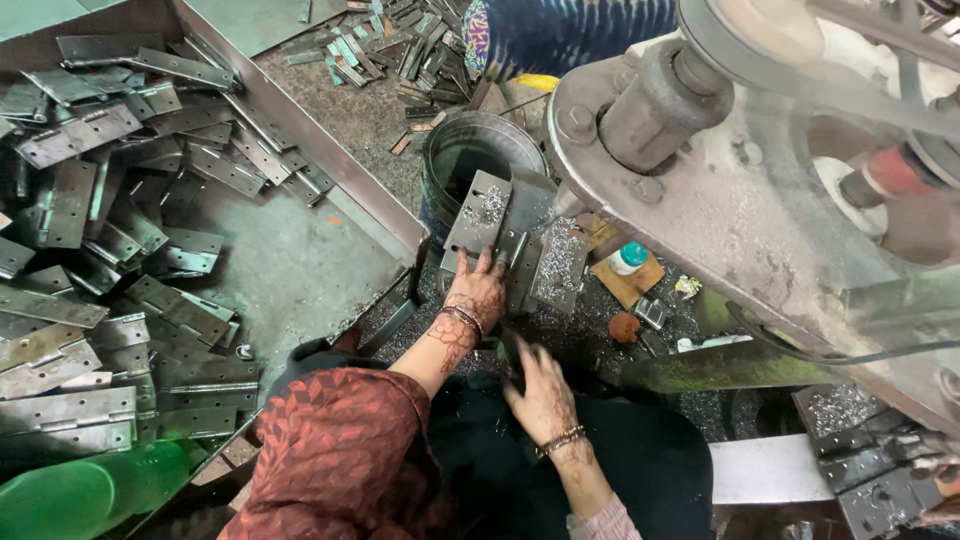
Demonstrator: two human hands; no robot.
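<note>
Metal workshop: heavy press machine (760, 200), tray (300, 140) heaped with steel hinges (80, 130).

tray of metal hinges (130, 260), dark bucket (470, 150), green bottle (70, 495)

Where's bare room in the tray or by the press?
Free: tray floor between the hinges and its right wall. Crowded: tray's left side, and around the left hand at the die, where shavings, a bucket and a block close in.

dull grey metal hinges (75, 135), glittering metal shavings (560, 262) on steel fixture (500, 235), grimy cast-iron press (740, 210)
</note>
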